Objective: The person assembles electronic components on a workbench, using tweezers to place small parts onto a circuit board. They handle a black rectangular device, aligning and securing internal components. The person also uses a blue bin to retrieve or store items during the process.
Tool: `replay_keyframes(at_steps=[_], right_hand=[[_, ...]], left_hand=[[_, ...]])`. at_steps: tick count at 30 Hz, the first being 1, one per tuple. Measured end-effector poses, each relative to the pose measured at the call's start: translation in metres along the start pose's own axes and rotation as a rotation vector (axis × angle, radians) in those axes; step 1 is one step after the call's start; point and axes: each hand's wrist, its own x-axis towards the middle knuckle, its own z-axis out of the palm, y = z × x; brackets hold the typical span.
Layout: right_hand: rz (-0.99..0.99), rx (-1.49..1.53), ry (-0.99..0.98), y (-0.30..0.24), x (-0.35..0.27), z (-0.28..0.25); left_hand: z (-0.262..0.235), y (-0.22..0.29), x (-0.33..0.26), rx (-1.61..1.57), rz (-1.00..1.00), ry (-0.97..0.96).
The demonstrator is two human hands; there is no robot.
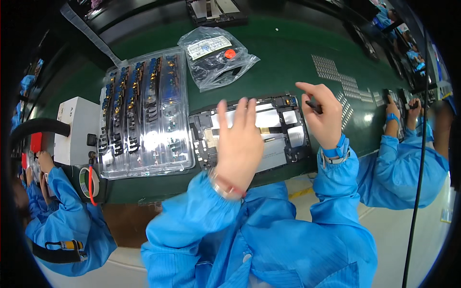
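Hands, two of them, work over one opened flat device [273, 161] at the centre of the frame. Left hand [238, 144], blurred, stretches over the device's left half with fingers long and slightly apart; whether it touches the parts beneath, I cannot tell. Right hand [324, 115] pinches one dark slim tool [314, 106] at the device's upper right corner, forefinger extended.

One clear plastic tray [188, 139] fills the left of centre, bearing five columns of dark strip-like parts [133, 103] with blue and gold bits; the pieces overlap too much to count singly. One clear bag [216, 72] with one white label and one round orange-red sticker lies at upper centre. A second opened device [216, 10] is cut off by the top edge. Silver pieces [331, 68] lie in several patches at upper right, too small to count.

At left stand one white box [77, 149] with a black hose [41, 127] and one tape roll [90, 184]. One co-worker in blue [67, 216] sits at lower left, another [401, 175] at right.

The tray's right edge comes close against the device's left end. The device's lower edge lies near the front edge of the green table [288, 62], whose bare surface stretches between bag and silver patches.
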Motion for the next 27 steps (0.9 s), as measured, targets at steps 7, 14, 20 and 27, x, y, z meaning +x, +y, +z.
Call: replay_keyframes(at_steps=[7,14,20,27], right_hand=[[-0.217,-0.038,-0.386,0.001,0.011,0.038],[-0.324,-0.195,-0.464,0.001,0.015,0.053],[-0.380,-0.189,-0.450,0.001,0.016,0.059],[-0.309,-0.210,-0.433,0.006,0.030,0.065]], left_hand=[[-0.007,0.015,-0.092,-2.219,-0.351,-0.451],[0.012,0.001,-0.104,-2.841,-0.692,-0.569],[0.018,0.005,-0.122,-3.013,-0.844,-0.584],[0.025,-0.003,-0.106,-3.013,-0.795,-0.368]])
